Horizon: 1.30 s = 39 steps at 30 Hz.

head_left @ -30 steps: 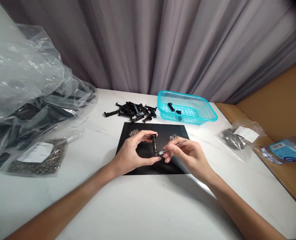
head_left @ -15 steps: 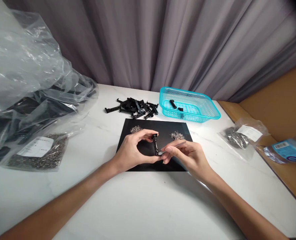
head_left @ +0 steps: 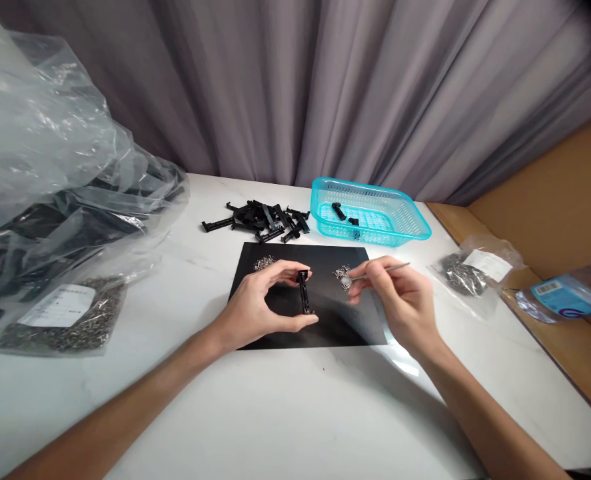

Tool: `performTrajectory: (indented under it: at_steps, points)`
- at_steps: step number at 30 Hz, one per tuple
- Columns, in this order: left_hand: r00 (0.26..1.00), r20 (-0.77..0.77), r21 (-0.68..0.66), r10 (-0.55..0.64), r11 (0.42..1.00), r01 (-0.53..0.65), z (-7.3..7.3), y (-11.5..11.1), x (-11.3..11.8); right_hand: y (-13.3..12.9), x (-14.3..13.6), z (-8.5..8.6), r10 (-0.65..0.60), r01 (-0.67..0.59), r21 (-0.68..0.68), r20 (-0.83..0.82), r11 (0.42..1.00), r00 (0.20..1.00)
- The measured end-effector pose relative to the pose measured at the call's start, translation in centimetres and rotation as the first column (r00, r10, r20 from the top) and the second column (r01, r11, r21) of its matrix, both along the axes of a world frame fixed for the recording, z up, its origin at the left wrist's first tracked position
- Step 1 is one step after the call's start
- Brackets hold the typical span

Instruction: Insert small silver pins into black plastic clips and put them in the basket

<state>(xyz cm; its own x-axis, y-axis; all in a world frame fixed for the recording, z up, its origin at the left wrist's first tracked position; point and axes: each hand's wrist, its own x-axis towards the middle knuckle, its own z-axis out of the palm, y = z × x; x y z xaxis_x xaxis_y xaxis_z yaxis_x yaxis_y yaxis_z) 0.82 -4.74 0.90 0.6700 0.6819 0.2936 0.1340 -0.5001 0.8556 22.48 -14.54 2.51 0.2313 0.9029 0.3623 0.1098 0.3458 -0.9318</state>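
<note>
My left hand (head_left: 255,303) grips a black plastic part (head_left: 304,293) at its two ends, between thumb and fingers, above the black mat (head_left: 325,330). A thin metal tool, likely tweezers (head_left: 398,267), is pinched in my right hand (head_left: 400,297). The tool's tip is at the right pile of small metal pieces (head_left: 342,273); whether it holds a piece is too small to tell. Another pile of small metal pieces (head_left: 264,263) lies on the mat behind my left hand.
Several black parts (head_left: 268,220) lie heaped behind the mat. A blue basket (head_left: 420,233) beside them holds a few black parts. Bags of metal pieces lie left (head_left: 92,327) and right (head_left: 462,273). A large plastic bag (head_left: 50,160) and a bottle (head_left: 565,297) flank the table.
My right hand has moved away from the black part, rightward and back to the right metal pile, with the tool still in it. My left hand still holds the black part. The view has shifted slightly.
</note>
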Motion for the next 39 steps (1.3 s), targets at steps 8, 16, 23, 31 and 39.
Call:
performTrajectory:
  at_steps: [8, 16, 23, 31, 39]
  points:
    - [1.0, -0.01, -0.007, 0.001, 1.0, -0.001, 0.1, 0.4, -0.1, -0.2, -0.4, -0.1, 0.124, -0.119, -0.048, 0.117, 0.992, 0.985]
    - [1.0, -0.006, 0.088, 0.018, 0.996, -0.018, 0.0, 0.1, 0.0, -0.5, -0.7, -0.1, 0.184, -0.181, -0.035, 0.141, 0.983, 0.973]
    - [0.995, 0.096, 0.384, 0.001, 0.923, -0.038, 0.5, 0.0, 0.0, -1.0, -0.8, 0.2, 0.24, -0.233, -0.059, 0.193, 0.971, 0.951]
    - [0.973, 0.209, 0.531, -0.094, 0.847, -0.032, 1.1, 0.0, -0.1, -0.9, -0.9, -0.3, 0.214, -0.28, 0.14, 0.365, 0.95, 0.906]
    - [0.953, 0.253, 0.509, -0.167, 0.861, 0.016, 1.0, 0.0, -0.5, -1.1, -0.8, -0.3, 0.177, -0.247, 0.17, 0.345, 0.954, 0.922]
